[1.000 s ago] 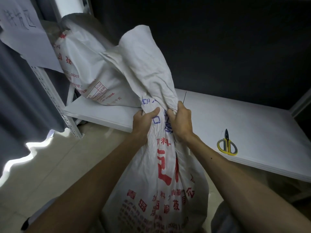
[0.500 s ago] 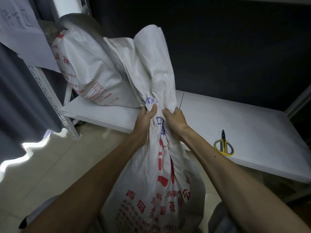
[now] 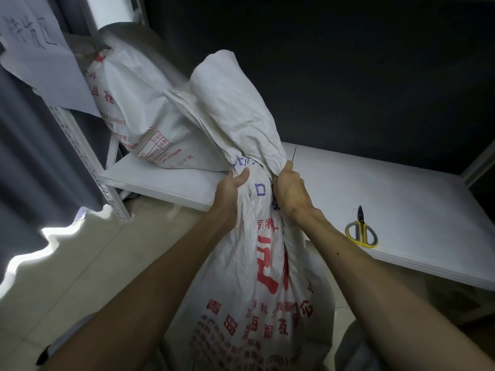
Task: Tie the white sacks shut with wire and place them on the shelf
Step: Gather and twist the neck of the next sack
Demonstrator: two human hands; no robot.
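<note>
Fingers (image 3: 242, 175) clutch sack (image 3: 267, 263) before white shelf (image 3: 401, 199), dark wall (image 3: 348, 62).

We assess this as a storage or stockroom area, probably within a warehouse or factory. A white metal shelving unit, its slotted upright (image 3: 88, 167) perforated for adjustable boards, carries a flat white shelf board (image 3: 375, 188). A woven white sack (image 3: 134, 108) printed with red text and a "50" kilogram weight marking leans on it. A handwritten paper sign (image 3: 40, 54) hangs from the frame, apparently labelling the bay. We note plain pale floor tiles (image 3: 80, 263), a dark backing wall (image 3: 348, 76), and yellow-handled scissors (image 3: 361, 232) lying on the shelf.
</note>
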